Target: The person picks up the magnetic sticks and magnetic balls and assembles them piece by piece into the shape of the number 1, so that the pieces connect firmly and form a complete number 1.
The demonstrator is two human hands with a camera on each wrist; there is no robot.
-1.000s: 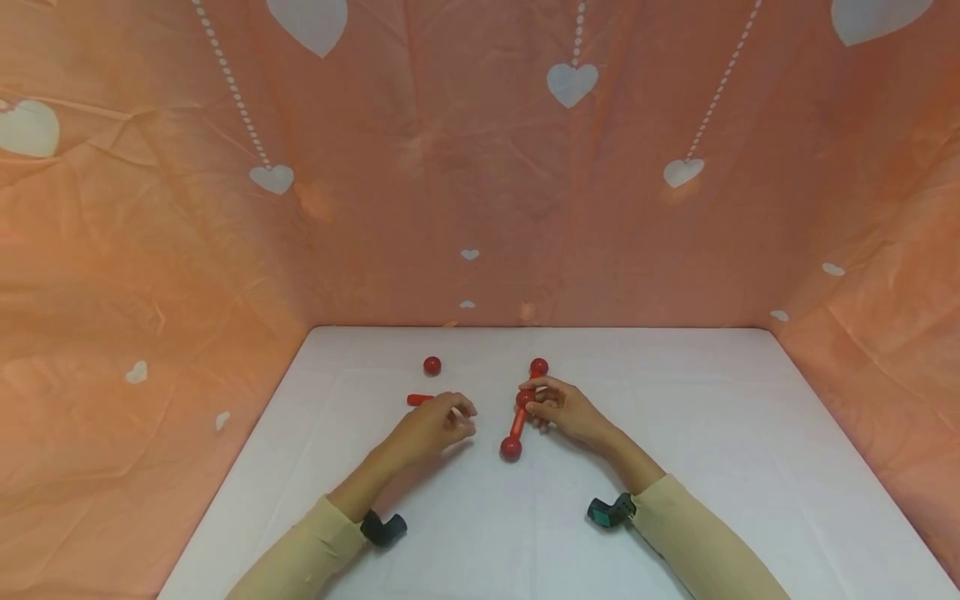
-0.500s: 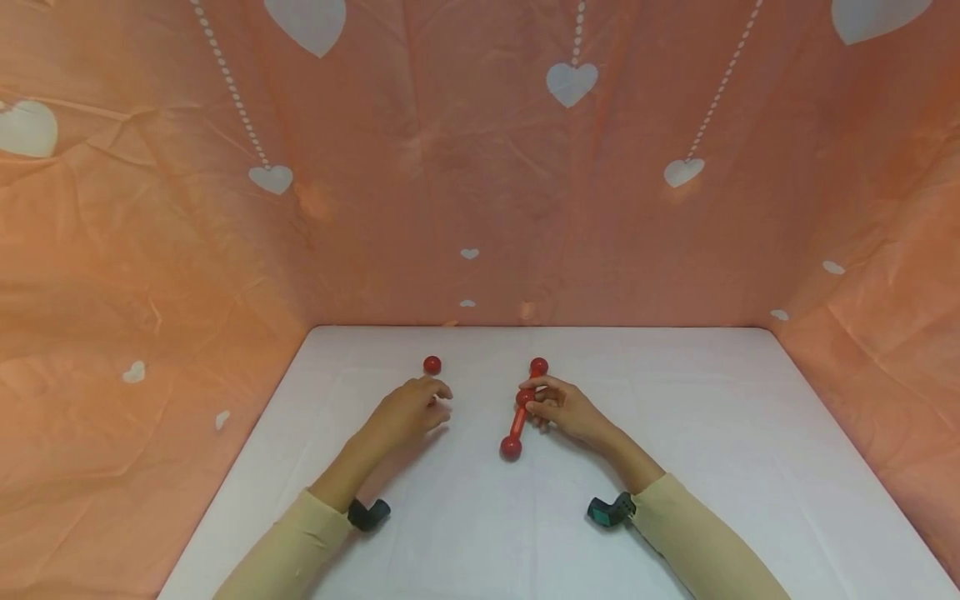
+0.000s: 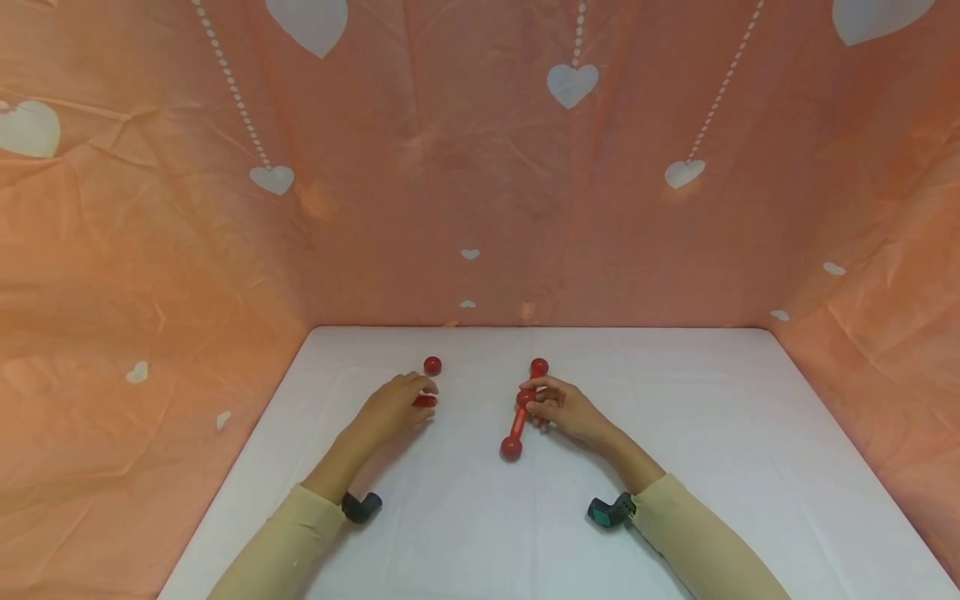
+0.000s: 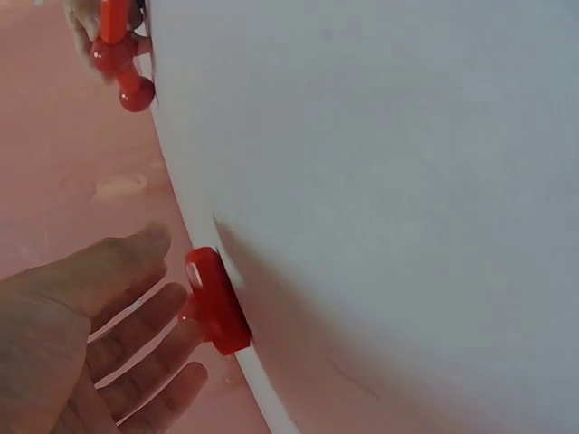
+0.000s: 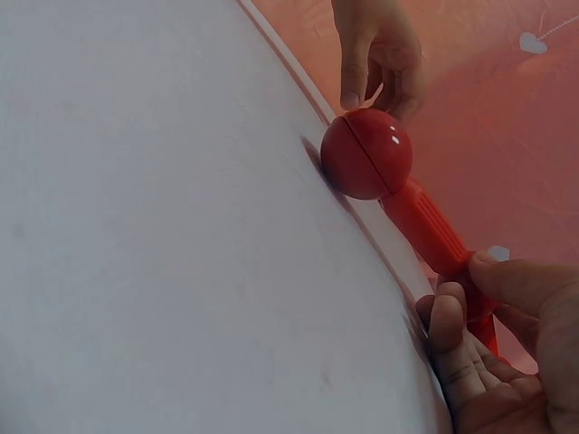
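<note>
In the head view my left hand (image 3: 392, 406) is beside a short red rod (image 3: 425, 401) on the white table, its fingers partly spread. The left wrist view has the rod (image 4: 217, 303) just beyond the loosely bent fingers; whether they touch it I cannot tell. A loose red ball (image 3: 432, 366) lies just behind that hand. My right hand (image 3: 570, 411) pinches the middle ball (image 3: 525, 398) of a joined red piece, made of balls and rods in a line. Its near end ball (image 3: 511, 449) and ribbed rod (image 5: 425, 226) show plainly; fingers partly cover the far rod.
The white tabletop (image 3: 480, 533) runs back to an orange cloth (image 3: 495, 183) with pale hearts, which also hangs at both sides. A dark wrist camera (image 3: 362, 507) sits at the left cuff, another wrist camera (image 3: 611, 511) at the right.
My left hand has moved left, over and past the short rod, which shows between its fingers and thumb. The right hand and the joined piece stay in place.
</note>
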